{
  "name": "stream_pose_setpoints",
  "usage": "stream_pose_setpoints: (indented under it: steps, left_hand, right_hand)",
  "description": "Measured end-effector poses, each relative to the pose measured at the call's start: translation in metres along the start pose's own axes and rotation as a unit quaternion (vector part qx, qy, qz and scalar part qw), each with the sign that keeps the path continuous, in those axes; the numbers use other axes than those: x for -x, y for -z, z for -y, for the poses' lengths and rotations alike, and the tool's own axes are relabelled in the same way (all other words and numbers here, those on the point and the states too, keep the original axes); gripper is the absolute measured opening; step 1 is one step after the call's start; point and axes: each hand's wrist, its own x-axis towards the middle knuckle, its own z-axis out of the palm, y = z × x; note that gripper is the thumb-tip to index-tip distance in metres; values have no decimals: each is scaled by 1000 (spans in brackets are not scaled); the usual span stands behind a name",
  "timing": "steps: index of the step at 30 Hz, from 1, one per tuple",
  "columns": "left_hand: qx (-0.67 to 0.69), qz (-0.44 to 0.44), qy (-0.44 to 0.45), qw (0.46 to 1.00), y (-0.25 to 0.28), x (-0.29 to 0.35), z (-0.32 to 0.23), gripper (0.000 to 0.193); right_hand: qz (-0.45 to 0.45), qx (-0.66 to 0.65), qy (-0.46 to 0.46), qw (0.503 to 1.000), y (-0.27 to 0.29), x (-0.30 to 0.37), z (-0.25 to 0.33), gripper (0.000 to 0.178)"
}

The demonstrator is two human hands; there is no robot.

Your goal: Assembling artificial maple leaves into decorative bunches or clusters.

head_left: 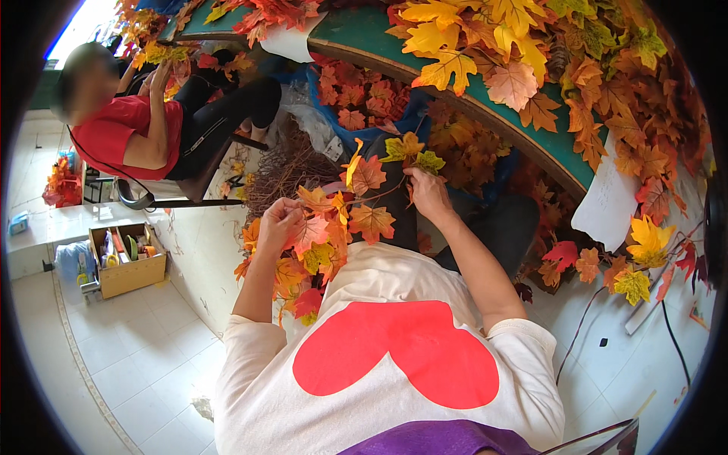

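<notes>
A garland of artificial maple leaves [371,222] in orange, pink, yellow and green stretches between my hands above my lap. My left hand [280,225] is closed in a pinch on it, with a thick bunch of its leaves hanging below beside my shirt. Farther right, my right hand [429,192] pinches the thin brown stem near its end, right below some yellow-green leaves [409,152]. The fingertips partly cover the stem at both places. Beyond the garland lies a tangled heap of brown stems [292,171].
A green table [356,38] piled with artificial leaves [516,45] curves across the far side. Under it stands a blue bag of red leaves [364,95]. A seated person in a red shirt [114,136] handles leaves at left. On the floor, a cardboard box [136,274] holds tools.
</notes>
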Motion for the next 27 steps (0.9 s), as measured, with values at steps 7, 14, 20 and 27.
stream_pose_setpoints:
  steps: [7, 14, 20, 27]
  left_hand:
    - [-40, -27, 27, 998, 2, 2, 1, 2]
    - [-4, -16, 30, 999, 7, 2, 3, 4]
    - [-4, -23, 38, 999, 3, 5, 1, 4]
    - [19, -11, 37, 999, 0, 4, -2, 4]
  right_hand:
    - [1, -54, -10, 999, -4, 5, -6, 30]
    - [27, -74, -46, 996, -2, 6, -10, 31]
    - [-121, -37, 19, 992, 15, 5, 18, 20]
    - [-90, 36, 247, 964, 3, 18, 66, 15]
